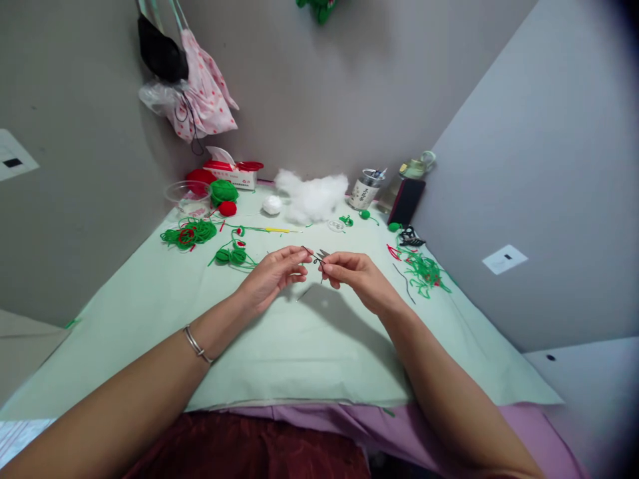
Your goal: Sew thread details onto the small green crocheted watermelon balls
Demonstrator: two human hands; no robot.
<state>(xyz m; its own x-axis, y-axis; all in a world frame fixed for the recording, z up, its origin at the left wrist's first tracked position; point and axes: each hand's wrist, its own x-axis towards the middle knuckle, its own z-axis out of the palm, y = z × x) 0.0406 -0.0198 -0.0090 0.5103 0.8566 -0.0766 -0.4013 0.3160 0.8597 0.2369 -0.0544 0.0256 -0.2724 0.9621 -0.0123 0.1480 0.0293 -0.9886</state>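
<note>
My left hand (280,274) is raised over the middle of the table, its thumb and forefinger pinching one end of a thin black yarn (316,260). The yarn runs across to my right hand (355,274) and makes a small loop between the two. From the right fingertips stick out the dark pointed blades of small scissors (323,253); their handles are hidden in the fingers. Below the hands, a thin needle-like piece (302,294) lies on the pale green cloth (319,359).
Left stand green yarn (192,231), small crocheted pieces (230,256), a yellow-handled crochet hook (277,230) and a clear tub (188,199). White stuffing (317,198) lies at the back. Right are a pen tin (365,191), a propped phone (407,203) and yarn scraps (424,274).
</note>
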